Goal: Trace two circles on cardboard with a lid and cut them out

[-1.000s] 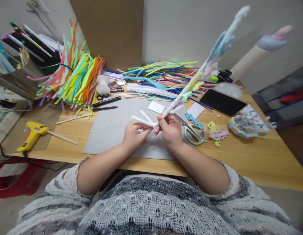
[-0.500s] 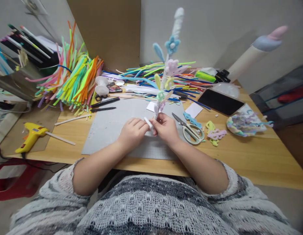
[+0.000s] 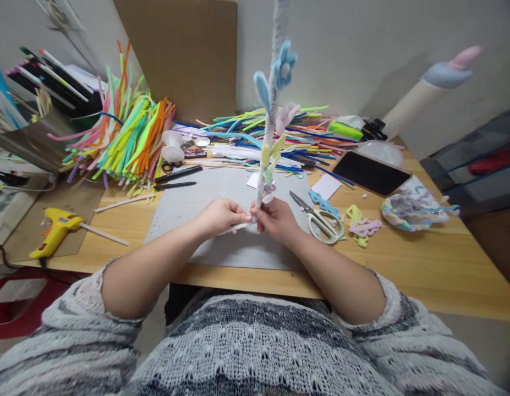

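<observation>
My right hand (image 3: 277, 219) pinches the lower end of a tall white wrapped stem (image 3: 268, 132), which stands nearly upright. Along it sit a blue fuzzy flower (image 3: 284, 65), a blue leaf (image 3: 262, 89), a pale purple flower (image 3: 286, 116) and yellow-green leaves. The top of the stem runs out of view. My left hand (image 3: 224, 215) is closed on a white pipe cleaner (image 3: 239, 226) that meets the stem's foot between both hands. Both hands are over a grey cutting mat (image 3: 184, 212).
Scissors (image 3: 321, 220) and yarn-like scraps (image 3: 360, 225) lie right of the mat, with a phone (image 3: 372, 171) behind. A yellow glue gun (image 3: 54, 231) rests at left. Bundled pipe cleaners (image 3: 126, 137) and loose ones fill the back; black pens (image 3: 176, 174) lie on the mat's far left.
The stem has turned and risen, so its white top has left the view. My left hand has shifted slightly left, and the white pipe cleaner now points down to the left.
</observation>
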Motion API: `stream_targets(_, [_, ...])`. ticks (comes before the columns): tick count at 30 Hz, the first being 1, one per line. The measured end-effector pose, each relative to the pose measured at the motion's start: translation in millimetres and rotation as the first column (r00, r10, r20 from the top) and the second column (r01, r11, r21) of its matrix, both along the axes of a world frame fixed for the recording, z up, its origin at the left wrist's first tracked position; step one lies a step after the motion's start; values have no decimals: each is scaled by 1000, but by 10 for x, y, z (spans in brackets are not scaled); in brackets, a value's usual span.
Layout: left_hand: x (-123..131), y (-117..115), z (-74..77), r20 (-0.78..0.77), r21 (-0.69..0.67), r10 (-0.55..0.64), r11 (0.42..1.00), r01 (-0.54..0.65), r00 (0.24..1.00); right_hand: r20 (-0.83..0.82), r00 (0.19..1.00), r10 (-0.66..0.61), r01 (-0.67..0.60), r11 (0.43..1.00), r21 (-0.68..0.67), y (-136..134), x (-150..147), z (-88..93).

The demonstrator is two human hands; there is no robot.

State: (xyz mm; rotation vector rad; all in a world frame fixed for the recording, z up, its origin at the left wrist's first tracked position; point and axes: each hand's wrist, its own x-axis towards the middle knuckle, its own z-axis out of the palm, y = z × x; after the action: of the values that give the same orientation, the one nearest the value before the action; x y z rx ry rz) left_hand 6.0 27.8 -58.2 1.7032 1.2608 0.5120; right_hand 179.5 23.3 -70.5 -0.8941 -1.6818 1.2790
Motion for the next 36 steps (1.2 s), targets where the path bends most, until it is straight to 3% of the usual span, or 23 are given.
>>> stream_targets(5, [-79, 7, 75, 119, 19, -148, 989, 147, 982, -105, 989, 107, -119, 987, -113, -40, -19, -6])
stream_targets(11, [-128, 62, 174, 131, 308, -278, 924, 228, 951, -123, 980, 158, -170, 981, -92, -33, 5, 46])
stream_targets(15, [-65, 82, 158, 164, 417, -349, 872, 256, 923, -214, 969, 121, -156, 976, -153, -6, 31, 83])
stream_targets(18, [-9, 63, 117, 187, 491, -296, 854, 172, 936, -322, 946, 41, -119, 967, -227, 17, 18, 65])
stream_targets(25, [131, 72, -5, 199, 598, -21, 795, -104, 980, -490, 855, -168, -41, 921, -388, 71, -65, 21])
stream_targets(36, [203, 12, -67, 141, 656, 139, 728, -198, 980, -496, 800, -337, -22, 810, -586, 139, -49, 12])
